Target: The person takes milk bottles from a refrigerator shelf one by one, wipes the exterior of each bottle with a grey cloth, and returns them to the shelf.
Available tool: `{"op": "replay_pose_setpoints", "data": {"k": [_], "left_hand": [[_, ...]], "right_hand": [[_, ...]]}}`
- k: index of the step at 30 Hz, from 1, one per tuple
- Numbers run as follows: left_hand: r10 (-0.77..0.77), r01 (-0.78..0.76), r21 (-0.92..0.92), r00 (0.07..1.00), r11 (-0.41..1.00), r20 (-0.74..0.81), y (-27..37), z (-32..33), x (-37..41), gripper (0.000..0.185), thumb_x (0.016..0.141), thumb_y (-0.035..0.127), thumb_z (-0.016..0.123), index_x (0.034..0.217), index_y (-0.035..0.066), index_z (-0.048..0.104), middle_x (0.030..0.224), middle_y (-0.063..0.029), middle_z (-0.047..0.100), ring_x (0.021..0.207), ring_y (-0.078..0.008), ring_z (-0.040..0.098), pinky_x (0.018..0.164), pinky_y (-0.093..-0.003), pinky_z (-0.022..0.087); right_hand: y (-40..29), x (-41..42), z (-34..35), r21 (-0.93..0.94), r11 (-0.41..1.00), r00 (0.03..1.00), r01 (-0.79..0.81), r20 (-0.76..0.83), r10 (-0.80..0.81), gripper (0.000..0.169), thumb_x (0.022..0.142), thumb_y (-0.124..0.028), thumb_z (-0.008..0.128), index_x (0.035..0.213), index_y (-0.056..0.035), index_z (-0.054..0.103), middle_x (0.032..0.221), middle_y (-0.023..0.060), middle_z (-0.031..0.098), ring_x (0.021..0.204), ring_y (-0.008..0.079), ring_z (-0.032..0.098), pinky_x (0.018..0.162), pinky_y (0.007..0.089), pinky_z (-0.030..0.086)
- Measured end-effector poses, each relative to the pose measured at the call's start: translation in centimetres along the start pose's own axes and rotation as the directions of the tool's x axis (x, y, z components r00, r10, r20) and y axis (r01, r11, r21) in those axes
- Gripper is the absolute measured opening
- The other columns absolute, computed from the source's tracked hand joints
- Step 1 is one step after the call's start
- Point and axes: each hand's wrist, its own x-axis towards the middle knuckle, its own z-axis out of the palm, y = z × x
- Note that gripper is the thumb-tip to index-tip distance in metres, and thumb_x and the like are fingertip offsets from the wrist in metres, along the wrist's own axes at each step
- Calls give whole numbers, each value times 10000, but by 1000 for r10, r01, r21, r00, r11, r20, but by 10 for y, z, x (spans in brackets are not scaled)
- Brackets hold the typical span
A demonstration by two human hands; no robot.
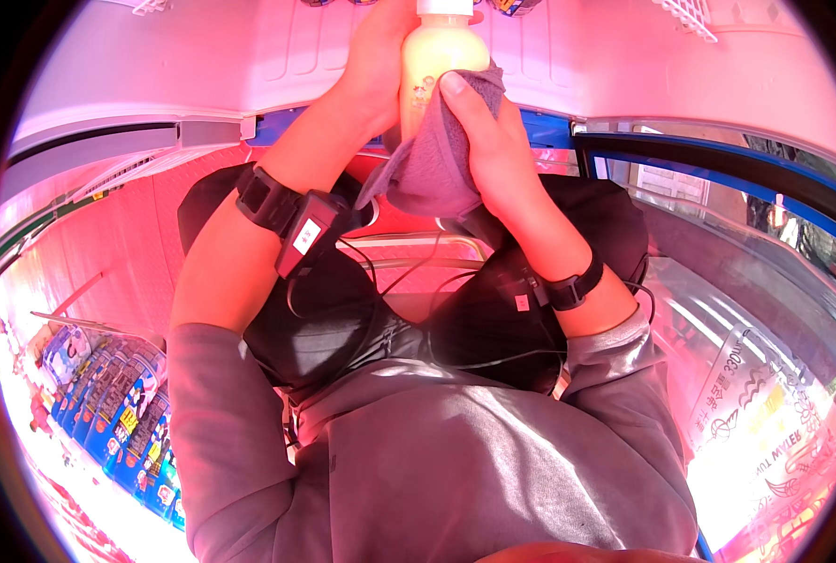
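Note:
A pale yellow bottle (pixel 432 53) with a white cap (pixel 445 7) stands nearly upright at the top of the head view, small printed figures on its front. My left hand (pixel 374 77) is wrapped around its left side, the fingers mostly hidden behind it. My right hand (pixel 485 137) grips a purple-grey terry cloth (pixel 432 165) and presses it to the bottle's right side. The thumb lies over the cloth's upper edge, and a loose fold hangs below the bottle. The bottle's lower end is hidden by the cloth.
Ahead is a pale ribbed cabinet wall (pixel 305 42) with a white wire rack (pixel 685 17). Several blue packages (pixel 119 401) stand at lower left. At right are a blue-edged glass panel (pixel 724 179) and printed clear plastic wrap (pixel 749 401). Black cables (pixel 502 362) cross my lap.

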Motion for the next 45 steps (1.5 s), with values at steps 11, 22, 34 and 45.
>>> {"op": "replay_pose_setpoints", "data": {"k": [11,22,34,45], "left_hand": [[-13,14,-35,999,999,46,-8,2,-3,423,1008,417,446,1154,40,569,1000,-149,671,785,-259,680,700,-369,569],[-128,129,4,986,992,108,-13,-1,-7,402,1010,401,448,1159,53,585,922,-149,678,824,-251,674,767,-354,558],[-190,196,-15,966,981,175,-15,5,-14,395,955,325,602,1185,4,581,976,-94,654,885,-151,627,788,-286,506],[-99,11,388,973,922,207,-20,4,-15,435,971,308,556,1246,-28,577,1127,-120,633,1048,-185,616,944,-320,483]], "right_hand": [[2,3,-3,-2,1000,1000,7,-24,-7,476,924,-384,636,1160,27,593,996,103,669,896,161,637,814,306,496],[4,5,-5,61,998,999,14,-33,-12,452,933,-354,614,1175,26,580,991,93,663,877,149,629,800,293,491],[10,7,-8,54,998,999,12,-54,-9,488,945,-388,558,1199,29,561,1047,96,630,956,157,586,854,295,451],[15,12,-12,71,996,995,-54,-84,60,464,990,-395,471,1226,-6,560,1124,89,644,1011,172,617,893,324,464]]}}
